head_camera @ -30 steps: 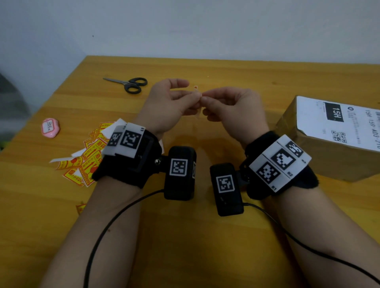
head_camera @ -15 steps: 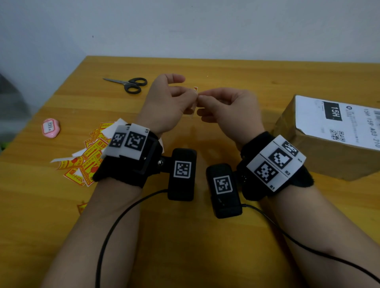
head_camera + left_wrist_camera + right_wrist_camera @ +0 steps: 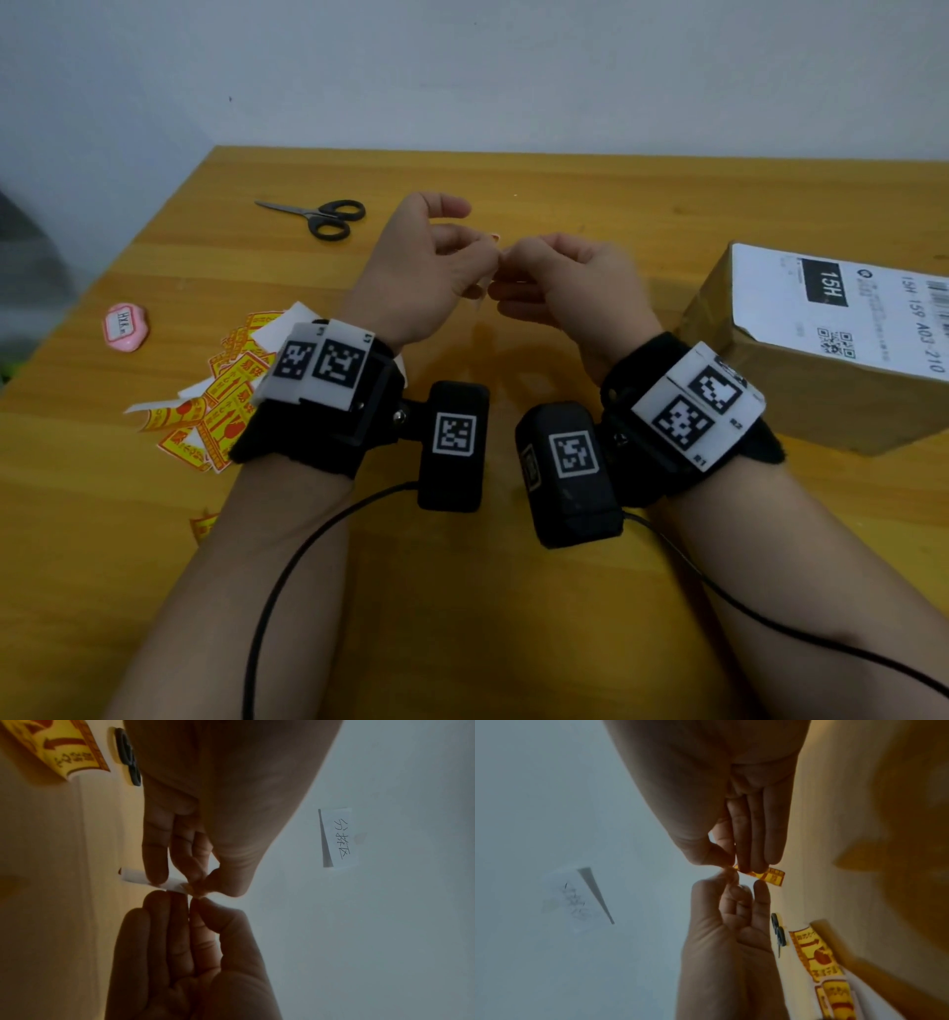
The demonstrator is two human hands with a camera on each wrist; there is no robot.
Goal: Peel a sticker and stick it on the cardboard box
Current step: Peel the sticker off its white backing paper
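Note:
A small yellow-and-red sticker (image 3: pixel 772 877) on white backing (image 3: pixel 138 877) is held above the table between both hands. My left hand (image 3: pixel 488 259) pinches one end between thumb and fingers, with its index finger raised. My right hand (image 3: pixel 508 259) pinches the same end from the other side, fingertips against the left hand's. In the head view only a red corner of the sticker (image 3: pixel 494 237) shows. The cardboard box (image 3: pixel 760 390), with a white shipping label on top, stands on the table to the right of my right wrist.
Black scissors (image 3: pixel 323 218) lie at the back left of the wooden table (image 3: pixel 565 195). A pile of yellow stickers (image 3: pixel 226 401) and white backings lies by my left wrist, and a pink object (image 3: pixel 126 326) sits near the left edge. A paper note (image 3: pixel 339 837) hangs on the wall.
Both hands keep pinching the sticker at the same spot. The left index finger has lifted higher, and the wrists have shifted slightly.

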